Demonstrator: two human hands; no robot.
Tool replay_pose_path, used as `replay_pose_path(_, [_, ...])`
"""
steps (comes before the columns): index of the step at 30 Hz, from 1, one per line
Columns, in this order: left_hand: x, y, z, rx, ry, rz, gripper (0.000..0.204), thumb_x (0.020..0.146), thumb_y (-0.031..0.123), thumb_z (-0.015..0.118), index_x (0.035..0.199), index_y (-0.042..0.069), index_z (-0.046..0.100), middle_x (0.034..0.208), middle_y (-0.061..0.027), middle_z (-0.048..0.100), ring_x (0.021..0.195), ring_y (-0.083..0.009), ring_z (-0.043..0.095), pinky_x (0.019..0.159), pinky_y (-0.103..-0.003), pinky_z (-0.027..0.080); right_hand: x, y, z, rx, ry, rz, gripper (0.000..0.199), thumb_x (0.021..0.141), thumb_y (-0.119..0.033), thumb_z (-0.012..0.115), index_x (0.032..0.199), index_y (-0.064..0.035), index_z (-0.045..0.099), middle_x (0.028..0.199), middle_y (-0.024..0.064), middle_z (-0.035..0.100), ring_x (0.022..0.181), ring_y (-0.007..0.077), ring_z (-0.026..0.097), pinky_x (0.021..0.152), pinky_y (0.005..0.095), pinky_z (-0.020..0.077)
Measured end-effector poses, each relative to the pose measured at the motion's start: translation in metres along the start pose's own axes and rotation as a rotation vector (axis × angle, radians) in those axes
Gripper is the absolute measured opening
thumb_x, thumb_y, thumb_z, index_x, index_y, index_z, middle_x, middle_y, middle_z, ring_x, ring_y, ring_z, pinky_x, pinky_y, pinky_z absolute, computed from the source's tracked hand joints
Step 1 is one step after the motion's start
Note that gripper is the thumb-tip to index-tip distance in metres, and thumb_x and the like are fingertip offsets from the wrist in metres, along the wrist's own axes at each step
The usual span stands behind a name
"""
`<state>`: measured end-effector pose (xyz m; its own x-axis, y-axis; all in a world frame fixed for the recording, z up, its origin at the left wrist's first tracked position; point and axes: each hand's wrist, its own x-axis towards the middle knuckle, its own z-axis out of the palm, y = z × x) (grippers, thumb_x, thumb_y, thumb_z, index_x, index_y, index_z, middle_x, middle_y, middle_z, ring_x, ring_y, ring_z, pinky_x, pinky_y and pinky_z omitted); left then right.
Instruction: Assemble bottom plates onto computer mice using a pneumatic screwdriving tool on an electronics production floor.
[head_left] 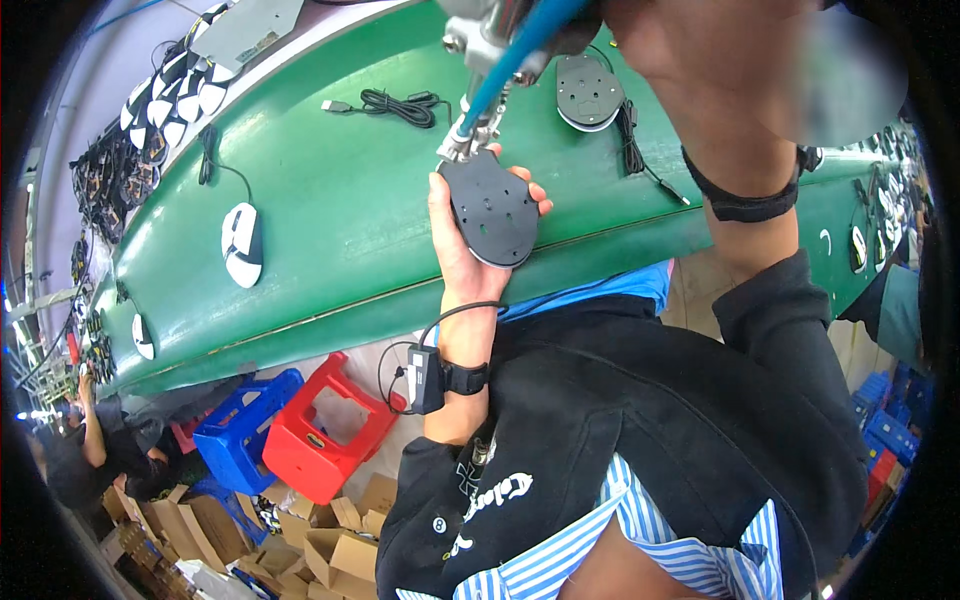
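Observation:
My left hand holds a black computer mouse with its flat underside up, above the edge of the green conveyor belt. A black strap with a small device and cable sits on that wrist. My right hand, at the top of the view, grips a metal power screwdriver with a blue hose. The screwdriver's tip rests on the top left edge of the mouse's underside. A black band circles my right wrist.
On the belt lie another upturned black mouse with its cable, a coiled USB cable and a white and black mouse. Below are a red stool, a blue stool, cardboard boxes and another person.

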<state>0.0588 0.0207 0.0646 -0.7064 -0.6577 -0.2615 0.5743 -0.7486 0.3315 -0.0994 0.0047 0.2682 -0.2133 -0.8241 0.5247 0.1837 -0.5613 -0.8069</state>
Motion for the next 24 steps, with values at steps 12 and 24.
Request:
replay_pose_path(12, [-0.002,0.002,-0.005,-0.004,-0.01,0.01,0.073,0.092,0.063,0.04,0.127,-0.001,0.047,0.103,-0.0181,0.06,0.087,-0.0306,0.06,0.076,-0.043,0.051,-0.008,0.032,0.029,-0.083,-0.083,-0.039,0.024,0.101,-0.024,0.049,0.087,-0.0046,0.056,0.061,-0.0033,0.042,0.054,0.0041,0.04,0.05,0.0188,0.0336])
replay_pose_path(24, [0.0,0.003,-0.005,-0.012,0.002,0.009,0.074,0.091,0.064,0.041,0.127,-0.001,0.048,0.103,-0.0181,0.06,0.087,-0.0306,0.06,0.077,-0.044,0.051,0.003,0.036,0.028,-0.166,-0.144,-0.193,0.024,0.101,-0.022,0.048,0.084,-0.0052,0.054,0.06,-0.0031,0.042,0.053,0.0041,0.04,0.05,0.0189,0.0342])
